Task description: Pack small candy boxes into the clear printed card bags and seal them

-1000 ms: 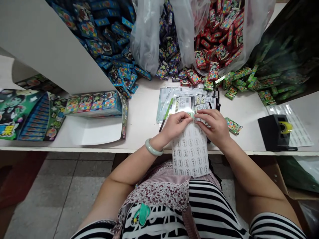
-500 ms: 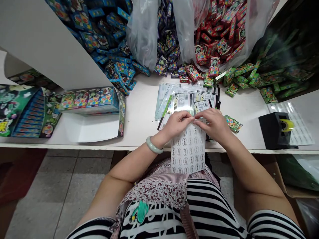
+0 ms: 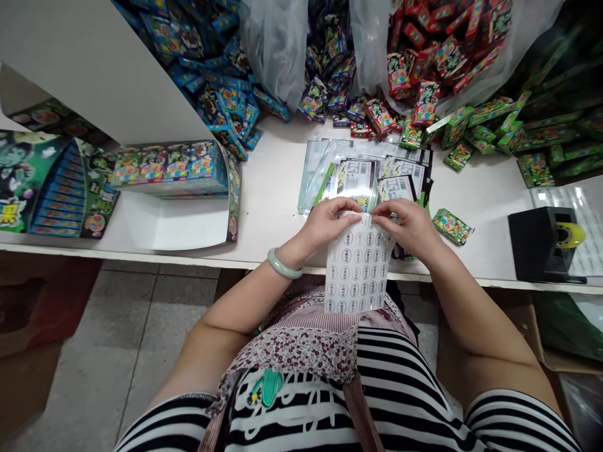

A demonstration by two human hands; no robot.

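Note:
A sheet of round stickers [image 3: 358, 270] with printed characters hangs over the table's front edge, its top end between my two hands. My left hand [image 3: 332, 225] pinches the sheet's upper edge between thumb and fingers. Close beside it, my right hand [image 3: 406, 227] is closed at the upper right of the sheet, thumb and forefinger pressed together near the top stickers. Whether a loose sticker is between those fingertips is too small to make out. Just beyond my hands lies a pile of clear printed bags [image 3: 355, 179], overlapping one another.
Heaps of small blue boxes [image 3: 230, 107], purple boxes [image 3: 313, 97], red boxes [image 3: 426, 103] and green boxes [image 3: 494, 125] fill the back. A display carton [image 3: 174, 220] stands left, partly filled. A black tape dispenser [image 3: 541, 245] stands right, and one green box [image 3: 452, 227] lies near my right hand.
The view has shifted slightly. Both hands stay at the sheet's top edge, with the right fingertips now slightly farther from the left ones.

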